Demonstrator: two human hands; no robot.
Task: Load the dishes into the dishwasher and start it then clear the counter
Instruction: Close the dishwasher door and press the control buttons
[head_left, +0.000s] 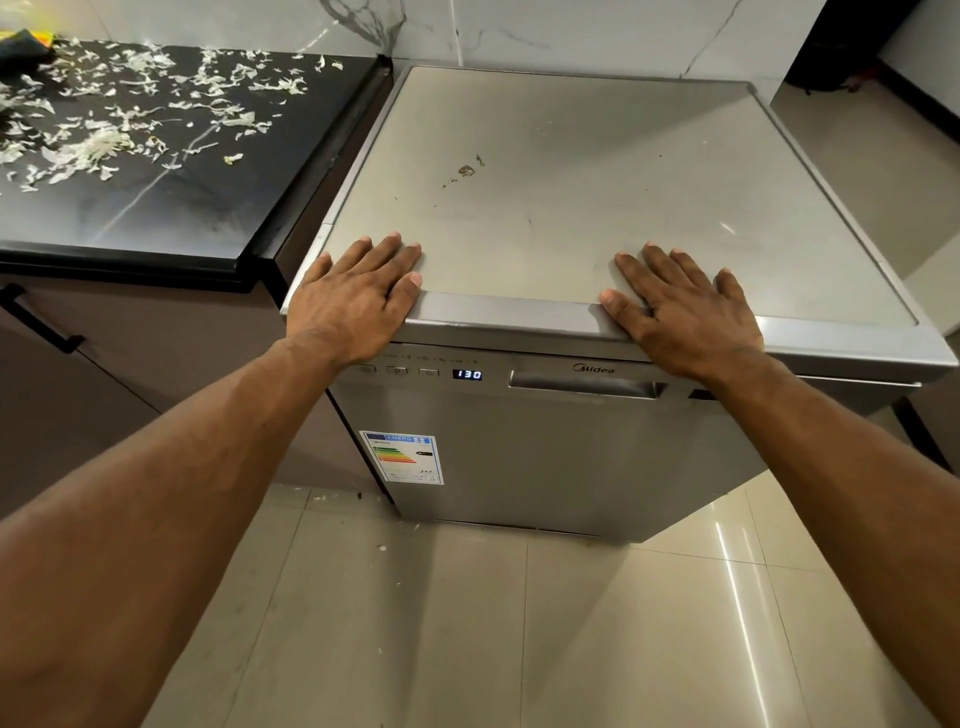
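I see my left hand (358, 299) and right hand (685, 312) flat on the dishwasher (571, 182) top's front edge, fingers straight, slightly spread. Its door looks closed; the display (467, 374) seems to read 130. Left of it, scraps (130, 114) litter the counter (171, 208).

The left hand (353, 296) hides the leftmost panel button on the dishwasher (545, 457). The energy label (402, 457) print is too small to read. A sponge (23, 44) is cut off at upper left.
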